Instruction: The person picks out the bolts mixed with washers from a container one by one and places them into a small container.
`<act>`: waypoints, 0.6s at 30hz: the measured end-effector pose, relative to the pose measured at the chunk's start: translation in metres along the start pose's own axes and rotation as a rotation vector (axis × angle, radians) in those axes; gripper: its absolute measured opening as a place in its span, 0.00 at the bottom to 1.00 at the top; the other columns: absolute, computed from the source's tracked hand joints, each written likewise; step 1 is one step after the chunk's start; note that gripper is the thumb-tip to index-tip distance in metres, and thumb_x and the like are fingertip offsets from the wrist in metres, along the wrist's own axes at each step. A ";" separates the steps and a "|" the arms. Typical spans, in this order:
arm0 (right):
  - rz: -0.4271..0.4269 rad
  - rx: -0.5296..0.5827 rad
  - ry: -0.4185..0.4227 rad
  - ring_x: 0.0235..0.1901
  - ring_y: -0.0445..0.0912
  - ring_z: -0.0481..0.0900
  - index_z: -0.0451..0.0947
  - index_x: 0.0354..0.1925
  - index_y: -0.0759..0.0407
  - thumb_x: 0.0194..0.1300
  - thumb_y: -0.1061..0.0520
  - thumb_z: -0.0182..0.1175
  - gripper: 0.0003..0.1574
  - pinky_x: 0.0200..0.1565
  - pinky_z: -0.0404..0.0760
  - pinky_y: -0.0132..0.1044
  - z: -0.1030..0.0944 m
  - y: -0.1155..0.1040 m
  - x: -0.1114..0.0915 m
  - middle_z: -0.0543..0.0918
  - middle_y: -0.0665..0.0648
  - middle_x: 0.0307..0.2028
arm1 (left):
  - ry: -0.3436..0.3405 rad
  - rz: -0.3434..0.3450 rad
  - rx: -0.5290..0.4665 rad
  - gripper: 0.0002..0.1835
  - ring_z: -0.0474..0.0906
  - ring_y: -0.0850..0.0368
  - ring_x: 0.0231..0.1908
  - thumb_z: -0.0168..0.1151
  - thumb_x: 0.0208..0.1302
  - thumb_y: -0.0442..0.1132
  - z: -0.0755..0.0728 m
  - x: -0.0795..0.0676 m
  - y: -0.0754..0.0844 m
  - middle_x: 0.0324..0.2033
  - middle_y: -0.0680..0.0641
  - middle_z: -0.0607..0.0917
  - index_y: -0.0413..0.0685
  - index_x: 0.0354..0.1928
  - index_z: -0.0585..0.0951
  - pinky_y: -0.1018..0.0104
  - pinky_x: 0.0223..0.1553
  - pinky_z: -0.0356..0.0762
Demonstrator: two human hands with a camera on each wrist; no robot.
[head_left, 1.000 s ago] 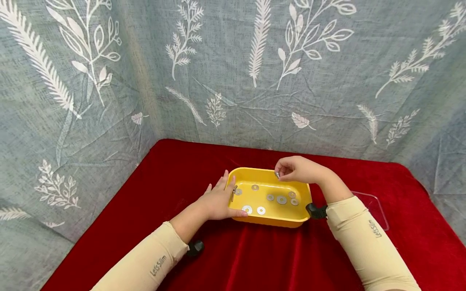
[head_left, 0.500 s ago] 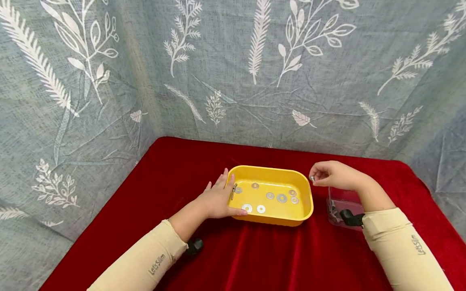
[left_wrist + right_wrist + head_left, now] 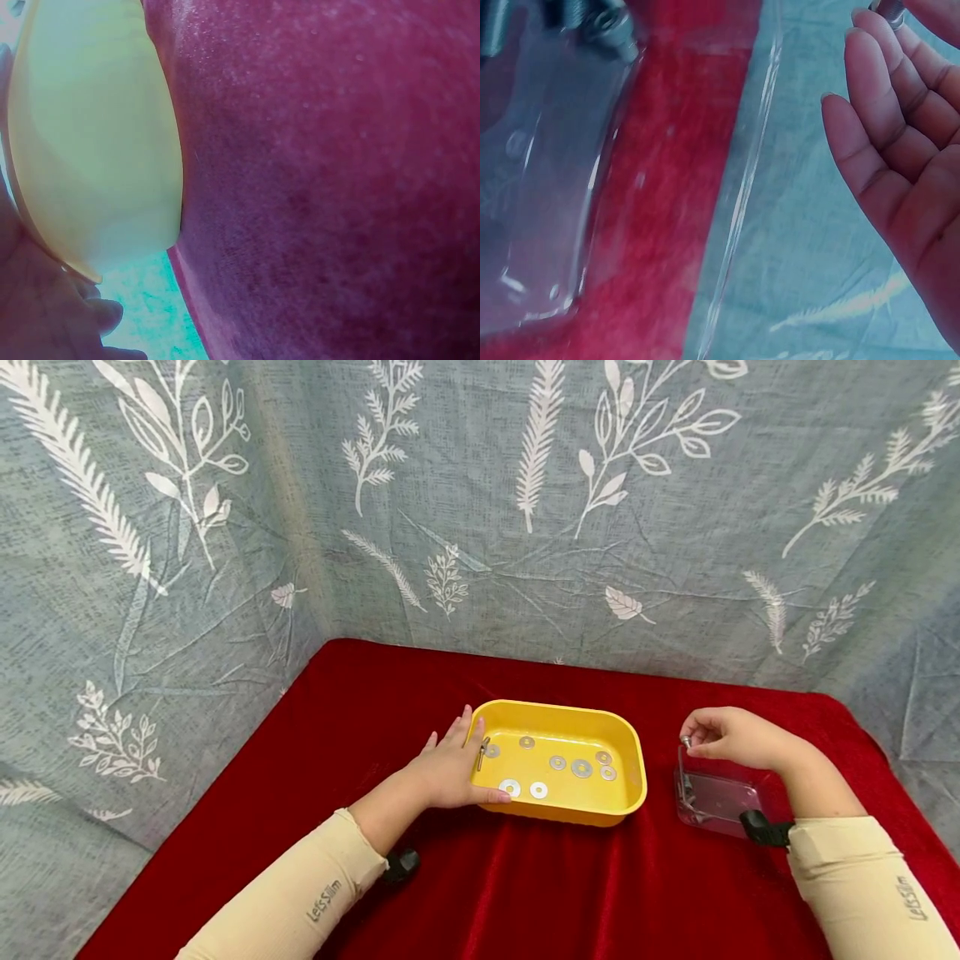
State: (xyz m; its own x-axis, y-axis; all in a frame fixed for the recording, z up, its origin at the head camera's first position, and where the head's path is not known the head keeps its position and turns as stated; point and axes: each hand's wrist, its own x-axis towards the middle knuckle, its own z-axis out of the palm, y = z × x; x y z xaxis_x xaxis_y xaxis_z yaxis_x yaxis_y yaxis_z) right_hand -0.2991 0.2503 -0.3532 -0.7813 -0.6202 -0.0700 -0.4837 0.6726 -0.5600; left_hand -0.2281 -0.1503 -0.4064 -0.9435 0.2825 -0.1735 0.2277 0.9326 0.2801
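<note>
My left hand (image 3: 444,775) lies with spread, straight fingers over the left end of a yellow tray (image 3: 633,793); its thumb touches the front rim. Flat metal washers (image 3: 581,768) are scattered on the tray floor, and a bolt (image 3: 480,757) leans near the left fingers. To the right, my right hand (image 3: 738,739) pinches a small metal bolt (image 3: 686,741) between thumb and fingertips, over the back left of a clear plastic box (image 3: 753,797). Thread shows on this bolt (image 3: 890,10) in the right wrist view. Several more bolts (image 3: 688,797) lie along the box's left side.
Red velvet cloth (image 3: 555,893) covers the table under both containers. A strip of it separates the yellow tray from the clear box. Behind the table hangs a grey-blue curtain (image 3: 480,552) with white leaf patterns.
My right hand has moved right, from above the yellow tray to above the clear box, with the bolt still pinched. The left hand has stayed on the tray.
</note>
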 end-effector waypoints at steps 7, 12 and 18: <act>0.049 -0.019 -0.007 0.28 0.37 0.73 0.76 0.36 0.62 0.56 0.61 0.63 0.08 0.32 0.74 0.31 0.001 0.008 -0.011 0.77 0.49 0.26 | -0.005 -0.005 0.007 0.67 0.35 0.50 0.70 0.51 0.39 0.80 0.001 0.000 0.000 0.70 0.41 0.32 0.43 0.71 0.39 0.44 0.64 0.41; 0.057 -0.016 -0.023 0.27 0.37 0.72 0.75 0.36 0.63 0.56 0.60 0.63 0.09 0.31 0.73 0.31 0.001 0.014 -0.016 0.76 0.49 0.26 | -0.003 -0.002 0.003 0.66 0.34 0.50 0.70 0.52 0.39 0.79 0.000 0.000 0.000 0.70 0.41 0.32 0.43 0.71 0.40 0.44 0.64 0.41; 0.055 -0.027 -0.005 0.27 0.35 0.73 0.77 0.36 0.62 0.57 0.62 0.61 0.07 0.31 0.74 0.31 0.002 0.015 -0.019 0.79 0.52 0.28 | -0.010 -0.008 -0.005 0.66 0.33 0.50 0.70 0.53 0.40 0.78 0.000 0.000 0.001 0.69 0.42 0.30 0.43 0.71 0.39 0.44 0.64 0.40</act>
State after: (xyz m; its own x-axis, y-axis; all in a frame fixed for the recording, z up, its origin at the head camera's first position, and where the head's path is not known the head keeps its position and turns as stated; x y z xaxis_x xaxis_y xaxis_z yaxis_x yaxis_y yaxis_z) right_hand -0.2904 0.2715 -0.3613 -0.8053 -0.5836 -0.1042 -0.4503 0.7165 -0.5328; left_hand -0.2281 -0.1495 -0.4060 -0.9427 0.2774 -0.1852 0.2190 0.9336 0.2836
